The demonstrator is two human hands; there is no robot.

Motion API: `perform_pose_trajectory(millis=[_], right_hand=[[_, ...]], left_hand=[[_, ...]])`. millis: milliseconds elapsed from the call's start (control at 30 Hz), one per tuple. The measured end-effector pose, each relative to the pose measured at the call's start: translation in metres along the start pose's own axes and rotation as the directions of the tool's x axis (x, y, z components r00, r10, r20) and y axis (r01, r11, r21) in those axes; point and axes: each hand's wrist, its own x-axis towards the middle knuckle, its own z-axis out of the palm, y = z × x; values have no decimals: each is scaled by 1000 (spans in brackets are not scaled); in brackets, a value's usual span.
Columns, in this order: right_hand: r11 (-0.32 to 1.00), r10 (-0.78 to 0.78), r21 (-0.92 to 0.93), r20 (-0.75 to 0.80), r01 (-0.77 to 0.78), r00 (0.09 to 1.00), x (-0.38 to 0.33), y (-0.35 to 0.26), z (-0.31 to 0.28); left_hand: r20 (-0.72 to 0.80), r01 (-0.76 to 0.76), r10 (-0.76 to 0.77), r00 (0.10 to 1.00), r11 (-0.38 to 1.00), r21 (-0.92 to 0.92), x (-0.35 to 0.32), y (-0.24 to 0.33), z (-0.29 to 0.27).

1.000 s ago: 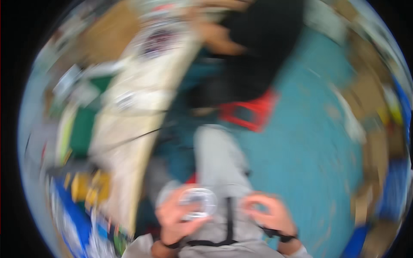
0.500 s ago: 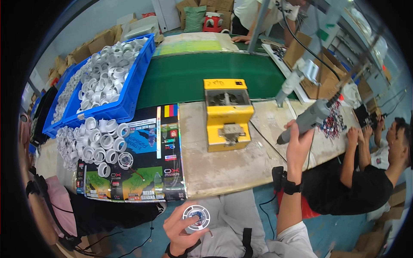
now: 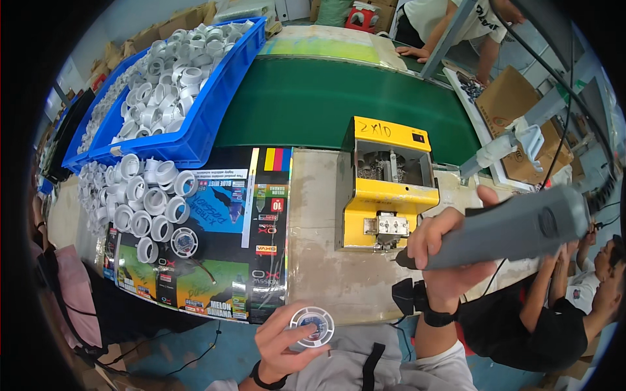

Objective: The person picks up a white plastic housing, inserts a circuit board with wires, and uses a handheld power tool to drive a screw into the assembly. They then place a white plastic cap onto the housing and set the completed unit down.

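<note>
My right hand grips a grey electric screwdriver, tilted nearly level. The tool's dark tip points left, in front of the lower part of a yellow screw feeder; whether they touch I cannot tell. Small screws lie in the feeder's open window. Low at the table's near edge, my left hand is closed around a round white plastic housing with a circuit board inside. A finger lies across the board and partly covers it. A similar round housing with a board rests on the printed sheet, a short wire beside it.
A blue bin full of white plastic rings stands far left, with several loose rings in front. A green belt runs behind. Another grey tool stands right of the feeder. Co-workers sit at right and stand at the far side.
My right hand has brought the screwdriver closer to me and tipped it from slanting to nearly level. My left hand still holds the white housing. The view has shifted.
</note>
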Motion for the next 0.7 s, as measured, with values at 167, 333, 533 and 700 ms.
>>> perform_pose_trajectory(millis=[167, 333, 533, 700], right_hand=[[994, -33, -111, -80, 24, 996, -2, 24, -4], [994, 34, -100, -87, -42, 996, -5, 33, -11], [972, 45, 235, -76, -27, 996, -18, -3, -3], [960, -66, 271, -42, 75, 997, -26, -44, 34]], left_hand=[[20, 9, -10, 1000, 1000, 27, -1, -3, 7], [21, 2, -3, 1000, 999, 35, 4, -6, 10], [82, -118, 111, 990, 990, 83, 18, -7, 13], [127, -213, 211, 969, 977, -1, 29, -1, 25]])
